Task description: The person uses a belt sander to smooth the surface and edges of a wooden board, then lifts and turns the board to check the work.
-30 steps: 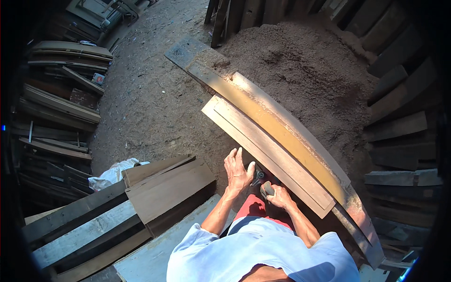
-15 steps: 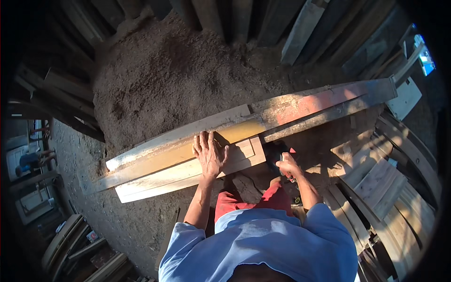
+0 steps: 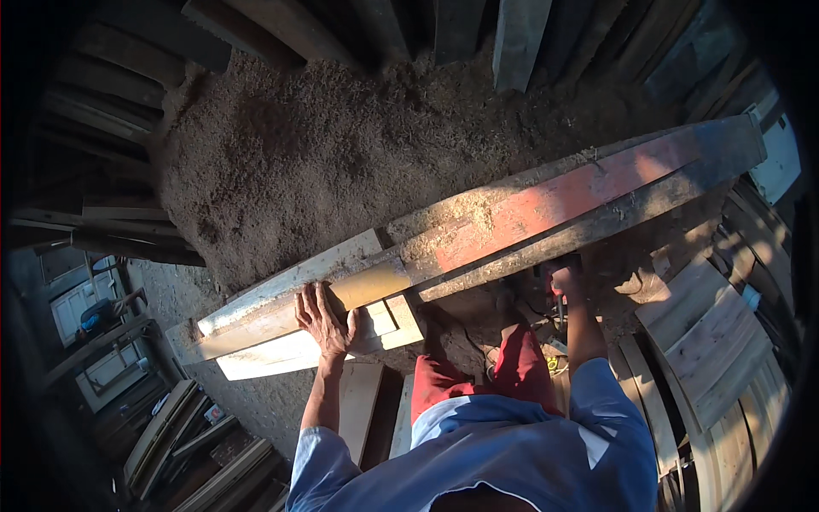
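Note:
My left hand point(image 3: 324, 322) lies open across a long bench of beams, fingers spread over its yellowish plank point(image 3: 375, 284). The heel of that hand rests by a pale wooden board point(image 3: 281, 357) set against the bench's near side. A rectangular outline shows near the board's right end. To the right, my right hand point(image 3: 566, 275) is closed around a red-and-black power tool point(image 3: 547, 277), held low beside the bench. Shadow hides most of the tool, so its exact kind is unclear.
The bench's red-painted stretch point(image 3: 572, 192) carries loose shavings. Beyond it lies a big heap of sawdust point(image 3: 299, 162), with upright timbers point(image 3: 522, 43) behind. Stacked planks point(image 3: 708, 328) stand at right, more lumber point(image 3: 162, 427) at lower left. A dark cord point(image 3: 465, 328) runs near my legs.
My right hand has carried the power tool to the right, away from the pale board's end. My left hand stays on the bench; the whole view has shifted.

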Available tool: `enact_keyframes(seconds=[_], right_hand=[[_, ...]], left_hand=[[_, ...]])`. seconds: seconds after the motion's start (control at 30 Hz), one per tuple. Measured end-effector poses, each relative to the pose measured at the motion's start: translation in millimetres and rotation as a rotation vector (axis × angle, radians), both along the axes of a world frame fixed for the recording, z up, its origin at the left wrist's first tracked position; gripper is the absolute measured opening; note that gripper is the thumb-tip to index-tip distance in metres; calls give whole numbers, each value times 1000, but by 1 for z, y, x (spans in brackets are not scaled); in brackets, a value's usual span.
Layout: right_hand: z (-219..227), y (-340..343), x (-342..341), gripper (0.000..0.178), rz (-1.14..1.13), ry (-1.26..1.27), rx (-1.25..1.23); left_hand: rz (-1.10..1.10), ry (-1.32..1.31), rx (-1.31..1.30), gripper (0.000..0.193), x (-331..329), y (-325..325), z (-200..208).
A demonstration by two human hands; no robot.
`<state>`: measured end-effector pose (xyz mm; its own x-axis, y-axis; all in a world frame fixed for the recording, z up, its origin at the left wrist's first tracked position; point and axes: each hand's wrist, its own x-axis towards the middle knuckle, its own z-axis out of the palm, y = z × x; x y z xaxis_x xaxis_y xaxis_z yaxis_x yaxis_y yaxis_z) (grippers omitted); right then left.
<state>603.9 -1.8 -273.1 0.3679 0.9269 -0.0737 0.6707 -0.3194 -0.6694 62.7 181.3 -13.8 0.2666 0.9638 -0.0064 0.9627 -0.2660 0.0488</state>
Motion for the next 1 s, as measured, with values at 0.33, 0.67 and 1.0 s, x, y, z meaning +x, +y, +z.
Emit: enact_keyframes(seconds=[0.33, 0.67, 1.0], right_hand=[[-101, -11, 52, 18, -341, -57, -466], [-155, -90, 39, 20, -433, -16, -615], [-164, -87, 31, 22, -440, -1, -634]], left_hand=[[-54, 26, -23, 91, 18, 10, -3], [-52, 51, -34, 92, 20, 10, -9], [-60, 76, -13, 92, 21, 7, -8]])
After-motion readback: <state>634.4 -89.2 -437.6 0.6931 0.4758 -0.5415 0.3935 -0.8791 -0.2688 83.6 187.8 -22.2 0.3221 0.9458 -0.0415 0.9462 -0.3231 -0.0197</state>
